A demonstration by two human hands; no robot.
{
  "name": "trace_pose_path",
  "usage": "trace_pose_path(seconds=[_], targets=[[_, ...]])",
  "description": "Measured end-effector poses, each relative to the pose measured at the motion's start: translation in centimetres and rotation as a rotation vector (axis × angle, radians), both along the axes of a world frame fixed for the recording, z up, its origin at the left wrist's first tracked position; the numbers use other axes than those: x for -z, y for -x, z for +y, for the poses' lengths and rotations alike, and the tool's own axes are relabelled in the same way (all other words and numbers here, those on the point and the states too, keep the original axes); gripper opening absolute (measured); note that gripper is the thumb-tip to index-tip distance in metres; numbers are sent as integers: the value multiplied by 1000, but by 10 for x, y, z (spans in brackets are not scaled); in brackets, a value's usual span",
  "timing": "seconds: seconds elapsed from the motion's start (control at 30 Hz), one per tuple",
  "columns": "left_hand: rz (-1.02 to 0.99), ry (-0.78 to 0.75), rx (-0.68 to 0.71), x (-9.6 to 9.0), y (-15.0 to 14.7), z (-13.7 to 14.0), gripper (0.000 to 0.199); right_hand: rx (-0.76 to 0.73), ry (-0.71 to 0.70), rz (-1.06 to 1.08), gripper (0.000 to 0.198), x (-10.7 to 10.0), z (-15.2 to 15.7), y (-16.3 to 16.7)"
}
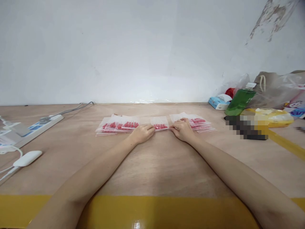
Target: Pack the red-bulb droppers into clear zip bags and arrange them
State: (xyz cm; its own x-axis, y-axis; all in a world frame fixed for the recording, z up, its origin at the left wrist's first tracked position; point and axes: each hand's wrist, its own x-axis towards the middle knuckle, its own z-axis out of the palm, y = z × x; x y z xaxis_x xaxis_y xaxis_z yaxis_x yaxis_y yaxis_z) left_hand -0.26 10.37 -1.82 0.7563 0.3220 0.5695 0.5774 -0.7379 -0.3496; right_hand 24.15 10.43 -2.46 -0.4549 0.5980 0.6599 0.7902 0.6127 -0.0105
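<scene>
Between my hands lies a small clear plastic bag (pixel 159 121) with several red pieces along its near end. My left hand (pixel 143 133) pinches its near left corner, and my right hand (pixel 182 129) pinches its near right corner. To the left, a spread pile of similar bags (pixel 111 125) with red pieces lies on the wooden table (pixel 152 171). Another pile of these bags (pixel 201 122) is on the right, partly hidden behind my right hand. What the red pieces are is too small to make out.
On the left are a white power strip (pixel 52 120) with plugs and a white rounded device (pixel 28 158) on a cable. At right stand a tissue pack (pixel 218 102), a green bottle (pixel 240 100), plastic bags and a yellow pack (pixel 276 117). Yellow tape (pixel 133 206) runs along the near edge.
</scene>
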Motion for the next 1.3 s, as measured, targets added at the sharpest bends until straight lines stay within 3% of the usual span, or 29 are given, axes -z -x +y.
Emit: trace_pose_path(seconds=[0.27, 0.57, 0.7, 1.03, 1.3], targets=[[96, -89, -20, -3, 0, 0, 24, -41, -108, -88, 17, -3, -4, 2], [132, -131, -12, -3, -2, 1, 21, -107, -212, -183, 23, -6, -7, 53], [131, -134, -13, -2, -2, 1, 21, -101, -235, -228, 26, -8, -8, 61], [89, -92, -67, -5, 2, -3, 24, -44, -282, -290, 26, -11, -12, 39], [40, -26, -83, -3, 9, -4, 26, 103, -279, -238, 23, -1, -10, 14]])
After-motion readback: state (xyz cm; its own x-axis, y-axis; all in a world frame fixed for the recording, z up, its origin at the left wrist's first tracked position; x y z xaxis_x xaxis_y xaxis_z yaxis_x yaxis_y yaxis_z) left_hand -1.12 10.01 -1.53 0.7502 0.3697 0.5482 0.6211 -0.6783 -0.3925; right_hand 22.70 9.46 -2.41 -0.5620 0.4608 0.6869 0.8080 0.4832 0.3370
